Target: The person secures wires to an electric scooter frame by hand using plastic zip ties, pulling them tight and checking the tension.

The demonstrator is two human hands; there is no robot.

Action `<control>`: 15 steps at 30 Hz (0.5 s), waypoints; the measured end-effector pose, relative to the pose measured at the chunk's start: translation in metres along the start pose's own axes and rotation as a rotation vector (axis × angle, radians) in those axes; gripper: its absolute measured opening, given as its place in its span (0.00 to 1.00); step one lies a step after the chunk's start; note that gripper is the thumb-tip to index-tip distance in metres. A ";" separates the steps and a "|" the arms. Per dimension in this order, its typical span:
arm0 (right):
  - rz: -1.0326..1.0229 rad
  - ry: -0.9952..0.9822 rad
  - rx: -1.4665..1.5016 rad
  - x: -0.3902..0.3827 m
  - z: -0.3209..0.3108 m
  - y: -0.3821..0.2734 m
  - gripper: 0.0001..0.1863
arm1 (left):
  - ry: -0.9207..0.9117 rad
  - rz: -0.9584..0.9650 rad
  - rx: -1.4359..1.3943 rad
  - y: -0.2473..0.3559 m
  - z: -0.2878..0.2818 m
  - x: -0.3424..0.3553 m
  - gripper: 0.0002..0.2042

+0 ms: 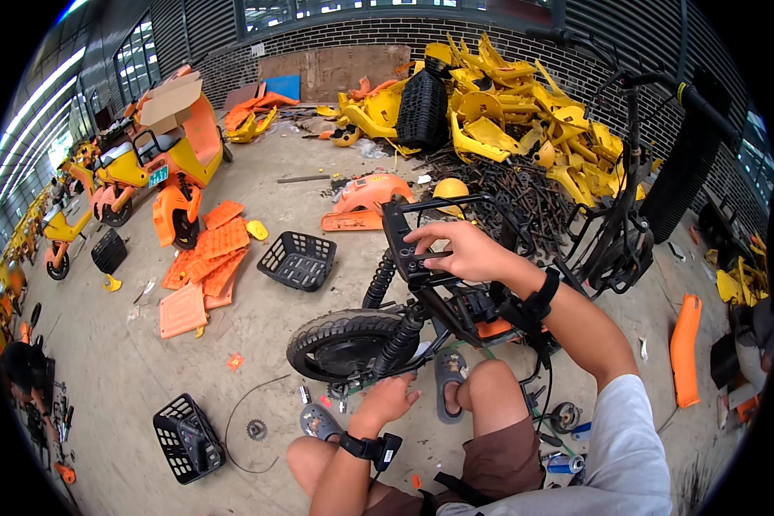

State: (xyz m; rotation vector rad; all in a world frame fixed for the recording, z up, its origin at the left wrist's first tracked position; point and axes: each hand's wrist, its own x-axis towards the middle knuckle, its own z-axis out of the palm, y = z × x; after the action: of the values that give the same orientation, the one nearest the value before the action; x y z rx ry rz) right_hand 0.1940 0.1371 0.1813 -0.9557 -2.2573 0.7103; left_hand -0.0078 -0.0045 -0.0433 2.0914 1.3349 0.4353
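Note:
A stripped black scooter frame (469, 303) stands in front of me. My right hand (443, 251) is at the upper rear plate (397, 225), fingers closed around a small dark item I cannot clearly make out. Below, my left hand (385, 402) hangs near the foot of the black spring shock absorber (397, 344), fingers loosely apart, apparently holding nothing. The black tyre (318, 348) sits left of that shock. Small metal sockets (304, 395) and a sprocket (257, 430) lie on the floor by my feet.
Black baskets (297, 249), stacked orange panels (198, 271), yellow-orange scooters (138, 172) and a heap of yellow panels (525, 112) with dark metal scrap surround me. An orange strip (688, 348), tools and a can (565, 464) lie at right. Another person (21, 374) works at far left.

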 end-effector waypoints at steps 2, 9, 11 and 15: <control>-0.023 0.011 0.028 -0.002 -0.001 -0.003 0.21 | 0.000 -0.001 -0.006 0.000 -0.001 0.000 0.20; -0.020 -0.023 -0.012 0.002 -0.001 0.001 0.20 | 0.001 -0.008 -0.002 0.000 -0.001 -0.002 0.20; -0.019 -0.017 0.051 0.001 -0.001 -0.001 0.20 | 0.001 -0.003 -0.005 -0.001 -0.001 -0.001 0.20; 0.084 -0.035 -0.094 0.001 -0.001 -0.009 0.19 | 0.006 -0.004 -0.013 -0.001 -0.001 0.000 0.20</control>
State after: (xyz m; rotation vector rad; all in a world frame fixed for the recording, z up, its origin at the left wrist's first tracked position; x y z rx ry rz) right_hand 0.1898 0.1330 0.1876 -1.0961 -2.3097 0.6669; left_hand -0.0090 -0.0044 -0.0434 2.0779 1.3360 0.4477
